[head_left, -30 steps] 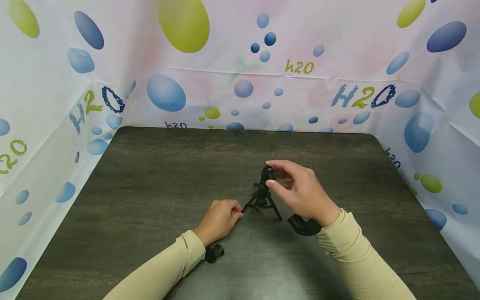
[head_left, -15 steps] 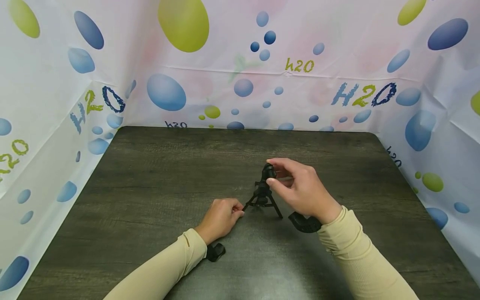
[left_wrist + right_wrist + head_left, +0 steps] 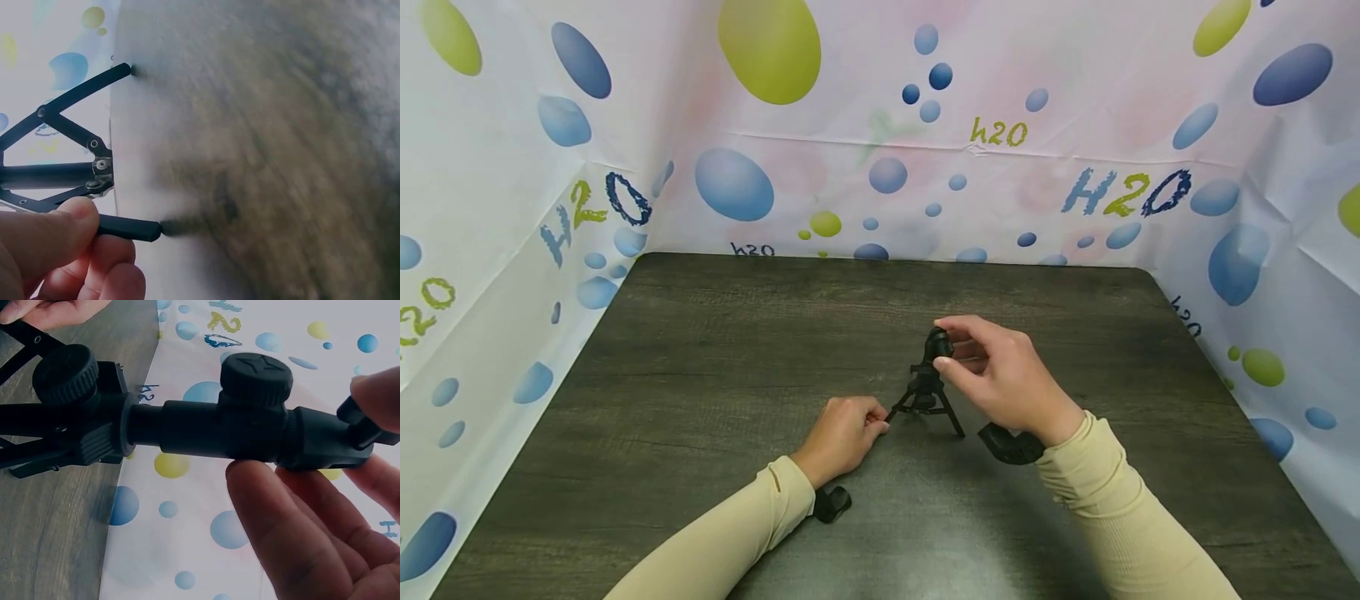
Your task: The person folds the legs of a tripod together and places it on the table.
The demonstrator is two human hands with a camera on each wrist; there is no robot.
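A small black tripod (image 3: 924,385) stands upright on the table, its legs spread. My left hand (image 3: 841,437) pinches the lower part of one leg between thumb and fingers; in the left wrist view the leg's tip (image 3: 140,229) pokes out past the thumb. Around the tripod's head my right hand (image 3: 1003,379) holds on with thumb and fingertips. The right wrist view shows two ridged knobs, the nearer to the head (image 3: 256,378) and another lower on the column (image 3: 65,374). One fingertip lies on a small lever (image 3: 361,428) at the head's end.
The dark wood-grain table (image 3: 737,333) spreads out around both hands. White sheeting (image 3: 820,167) printed with blue and green drops stands behind and along both sides. Black wrist-worn devices sit under the left wrist (image 3: 832,505) and right wrist (image 3: 1011,445).
Both hands keep the same hold. The tripod and hands sit very slightly higher in the head view than a second ago; otherwise little differs.
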